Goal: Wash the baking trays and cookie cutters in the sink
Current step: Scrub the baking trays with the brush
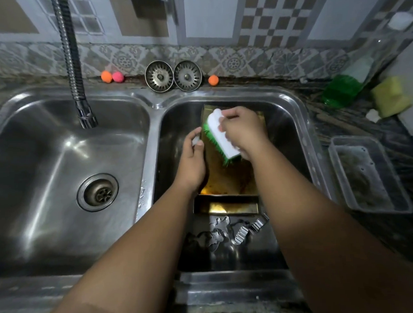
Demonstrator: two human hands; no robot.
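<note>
Early stage: right hand [242,128] fingers clamp brush [220,138] on stained tray [225,176], left hand [191,161] fingers pinch its edge; near tray [226,207], cutters [237,228] apparently unwashed.

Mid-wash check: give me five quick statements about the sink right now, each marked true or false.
1. The right hand grips the scrub brush against the baking tray. True.
2. The faucet hangs over the right basin. False: it hangs over the left basin.
3. The cookie cutters lie in the right basin, nearer the person than the tray being scrubbed. True.
4. The left hand holds a cookie cutter. False: it holds the baking tray's left edge.
5. The two strainers sit in the drains. False: they stand on the ledge behind the sink.
</note>
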